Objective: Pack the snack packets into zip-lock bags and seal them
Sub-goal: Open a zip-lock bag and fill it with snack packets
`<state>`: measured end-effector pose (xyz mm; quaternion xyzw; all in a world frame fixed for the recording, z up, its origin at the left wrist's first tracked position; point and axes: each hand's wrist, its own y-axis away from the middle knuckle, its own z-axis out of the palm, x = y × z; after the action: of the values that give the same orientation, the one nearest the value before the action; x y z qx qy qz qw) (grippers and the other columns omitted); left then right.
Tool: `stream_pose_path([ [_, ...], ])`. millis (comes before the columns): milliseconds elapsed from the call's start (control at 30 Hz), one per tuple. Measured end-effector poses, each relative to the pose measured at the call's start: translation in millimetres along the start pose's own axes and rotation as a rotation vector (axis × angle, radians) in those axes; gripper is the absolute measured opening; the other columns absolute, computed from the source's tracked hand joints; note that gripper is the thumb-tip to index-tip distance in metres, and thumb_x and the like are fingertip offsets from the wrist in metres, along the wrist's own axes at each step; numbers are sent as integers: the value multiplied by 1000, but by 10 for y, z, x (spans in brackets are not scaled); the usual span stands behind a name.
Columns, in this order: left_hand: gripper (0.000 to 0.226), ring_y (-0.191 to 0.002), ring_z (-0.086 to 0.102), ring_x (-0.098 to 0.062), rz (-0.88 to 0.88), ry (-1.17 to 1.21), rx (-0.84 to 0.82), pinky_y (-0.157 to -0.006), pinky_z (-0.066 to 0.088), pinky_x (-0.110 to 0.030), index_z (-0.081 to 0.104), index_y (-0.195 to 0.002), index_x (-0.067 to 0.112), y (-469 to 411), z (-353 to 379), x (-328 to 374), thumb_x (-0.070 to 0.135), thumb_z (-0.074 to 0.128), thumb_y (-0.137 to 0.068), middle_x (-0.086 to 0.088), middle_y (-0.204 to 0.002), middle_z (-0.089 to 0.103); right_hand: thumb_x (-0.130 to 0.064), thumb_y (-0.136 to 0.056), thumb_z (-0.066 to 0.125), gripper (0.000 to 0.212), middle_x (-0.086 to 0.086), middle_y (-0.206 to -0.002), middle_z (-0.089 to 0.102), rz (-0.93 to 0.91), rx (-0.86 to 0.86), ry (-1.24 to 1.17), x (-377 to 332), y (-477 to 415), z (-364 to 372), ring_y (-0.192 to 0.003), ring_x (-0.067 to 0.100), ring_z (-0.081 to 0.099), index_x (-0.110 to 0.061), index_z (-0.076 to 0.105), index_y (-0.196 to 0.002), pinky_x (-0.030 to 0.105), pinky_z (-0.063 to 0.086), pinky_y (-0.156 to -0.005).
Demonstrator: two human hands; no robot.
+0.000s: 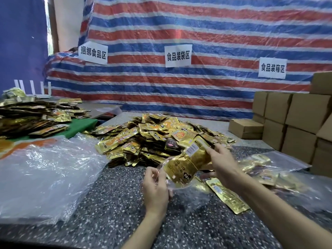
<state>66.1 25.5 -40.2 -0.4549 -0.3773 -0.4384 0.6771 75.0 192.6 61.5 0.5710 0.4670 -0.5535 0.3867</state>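
Observation:
My left hand [156, 189] pinches the open mouth of a clear zip-lock bag [186, 190] just above the speckled table [111, 203]. My right hand [222, 162] grips a bunch of gold snack packets [190, 160], their lower end inside the bag's mouth. Behind them lies a big heap of gold snack packets [152, 139]. One loose gold packet [227, 195] lies flat under my right forearm. A filled zip-lock bag [269, 173] of packets rests at the right.
A stack of empty clear bags [45, 175] covers the table's left. Another pile of packets [32, 115] sits on a green surface at far left. Cardboard boxes [296, 124] are stacked at the right. A striped tarp with paper signs hangs behind.

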Motion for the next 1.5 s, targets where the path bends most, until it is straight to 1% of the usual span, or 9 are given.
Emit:
stream_pose_path([
  [200,21,-39,45,-15,2,56,-106,-37,36,-19,48,-91,4,-6,-6,2,23,50,-101,-3,-58,57,-26,-107,40,22,15,-112,68,-130,21,-46,77,-50,-8,-106,35,67,-18,51,-125,53,61,-72],
  [367,24,-39,44,-12,-105,244,-93,-34,33,-18,50,-88,7,-33,-11,90,29,57,-92,2,-60,56,-30,-109,34,23,19,-118,61,101,-211,-471,153,-58,53,-87,41,73,-37,54,-116,71,54,-71],
  [600,20,-38,38,-11,-254,358,-166,-29,28,-18,54,-76,12,-58,-27,145,29,62,-82,-5,-70,56,-21,-89,63,47,22,-109,69,201,-412,-470,376,-89,-10,-93,40,71,-4,46,-130,49,59,-71],
  [833,30,-42,46,-10,-210,227,-143,-37,35,-19,58,-77,5,-154,-86,166,34,65,-80,1,-60,60,-10,-76,78,58,17,-113,70,-24,-287,-140,330,-80,-128,-87,31,74,-15,47,-125,35,59,-62],
  [967,22,-41,49,-11,-84,-12,-120,-37,37,-22,70,-78,8,-189,-102,268,30,72,-82,0,-60,65,-24,-73,82,57,5,-111,70,-340,-247,147,170,-42,-230,-100,22,71,-25,51,-122,36,60,-80],
  [1100,19,-50,57,-7,109,-299,-50,-47,46,-27,68,-70,19,-239,-11,439,24,73,-88,7,-64,68,-22,-85,76,47,-15,-109,69,-496,-380,520,-72,37,-251,-104,8,67,-50,54,-116,42,53,-90],
  [1233,20,-57,60,-12,221,-484,20,-55,52,-36,69,-70,22,-278,-1,588,30,75,-87,5,-61,64,-10,-91,68,42,-14,-108,70,-535,-451,629,-278,105,-251,-106,5,64,-45,59,-113,38,49,-91],
  [1333,15,-53,52,1,314,-602,-100,-47,40,-16,71,-73,23,-299,-45,764,25,76,-86,11,-59,60,-4,-89,69,46,-17,-99,71,-648,-202,507,-363,141,-272,-98,0,64,-43,59,-109,30,49,-85],
  [1500,5,-54,60,-13,67,-642,-371,-45,48,-26,72,-87,11,-353,-18,1097,9,76,-85,-9,-78,68,-3,-88,70,57,-15,-107,68,-782,-124,737,-306,286,-272,-98,10,66,-50,53,-116,40,55,-86],
])
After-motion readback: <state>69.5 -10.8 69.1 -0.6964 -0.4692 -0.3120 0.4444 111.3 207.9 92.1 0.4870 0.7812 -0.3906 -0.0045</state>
